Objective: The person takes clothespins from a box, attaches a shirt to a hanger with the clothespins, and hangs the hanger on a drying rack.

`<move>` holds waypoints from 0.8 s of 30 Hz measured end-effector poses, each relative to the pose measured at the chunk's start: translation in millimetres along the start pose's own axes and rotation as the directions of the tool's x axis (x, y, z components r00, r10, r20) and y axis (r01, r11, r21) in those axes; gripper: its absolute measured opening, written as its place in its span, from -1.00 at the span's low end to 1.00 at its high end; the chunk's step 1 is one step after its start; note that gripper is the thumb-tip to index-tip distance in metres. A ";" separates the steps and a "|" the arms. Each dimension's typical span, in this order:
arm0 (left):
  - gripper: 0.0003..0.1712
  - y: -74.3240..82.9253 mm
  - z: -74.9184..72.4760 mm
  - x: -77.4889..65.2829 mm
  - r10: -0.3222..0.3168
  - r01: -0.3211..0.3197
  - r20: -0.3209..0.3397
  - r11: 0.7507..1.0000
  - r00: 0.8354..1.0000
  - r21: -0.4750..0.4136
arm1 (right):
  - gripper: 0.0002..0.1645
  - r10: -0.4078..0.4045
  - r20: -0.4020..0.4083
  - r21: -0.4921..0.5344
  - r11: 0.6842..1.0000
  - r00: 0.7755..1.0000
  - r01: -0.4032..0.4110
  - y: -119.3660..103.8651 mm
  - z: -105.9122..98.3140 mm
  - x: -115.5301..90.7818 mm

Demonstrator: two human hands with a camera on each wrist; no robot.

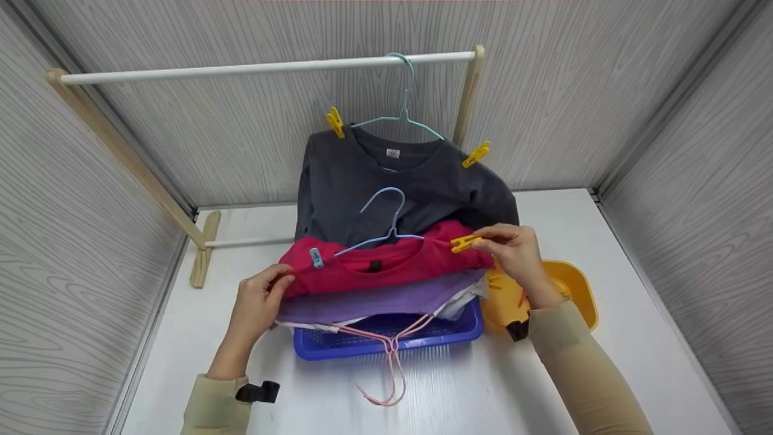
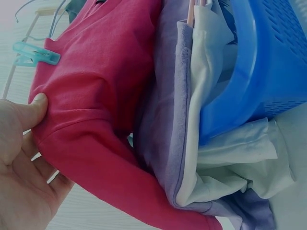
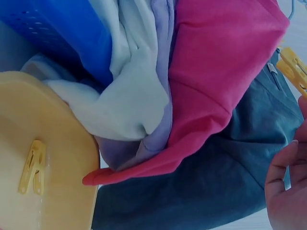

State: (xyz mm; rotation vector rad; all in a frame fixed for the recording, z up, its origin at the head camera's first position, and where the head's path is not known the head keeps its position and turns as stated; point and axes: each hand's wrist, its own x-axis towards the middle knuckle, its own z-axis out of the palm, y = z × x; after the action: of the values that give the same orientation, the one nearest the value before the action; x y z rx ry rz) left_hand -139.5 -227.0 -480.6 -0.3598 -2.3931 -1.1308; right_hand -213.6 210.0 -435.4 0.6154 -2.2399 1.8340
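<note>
A red shirt [image 1: 386, 272] hangs on a light-blue wire hanger [image 1: 394, 232], its hook free of any rail. My left hand [image 1: 255, 302] pinches the shirt's shoulder, thumb on the front, beside a light-blue clothespin [image 2: 36, 54] clipped there. At the opposite shoulder, my right hand [image 1: 513, 251] holds a yellow clothespin [image 1: 465, 243] by its handle end. Its jaws meet the shirt and hanger edge in the head view; whether they bite the cloth I cannot tell. In the right wrist view only part of that hand [image 3: 292, 177] shows.
Behind, a dark grey shirt [image 1: 350, 187] with two yellow clothespins hangs from a white rail [image 1: 241, 70]. A purple garment [image 1: 374, 299], white cloth and pink hangers [image 1: 392, 356] lie over a blue basket [image 1: 338, 350]. A yellow bin [image 1: 583, 290] holds clothespins [image 3: 33, 167].
</note>
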 end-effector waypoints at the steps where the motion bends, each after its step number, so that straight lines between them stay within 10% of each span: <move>1: -0.90 0.2 0.0 0.0 -0.003 0.003 0.001 1.000 1.000 0.000 | -0.88 0.004 -0.001 0.012 1.000 1.000 -0.004 -0.1 1.1 0.6; 24: -0.88 1.4 -0.6 -0.1 -0.031 0.031 0.011 1.000 0.999 0.002 | -0.88 0.005 0.004 -0.124 0.992 1.000 -0.005 -5.7 18.8 9.4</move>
State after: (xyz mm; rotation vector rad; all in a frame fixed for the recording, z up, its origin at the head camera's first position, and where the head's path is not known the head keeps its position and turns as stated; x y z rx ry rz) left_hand -138.7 -226.6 -479.4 -0.3307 -2.4169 -1.1424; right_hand -217.4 189.1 -430.8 0.5923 -2.3387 1.6807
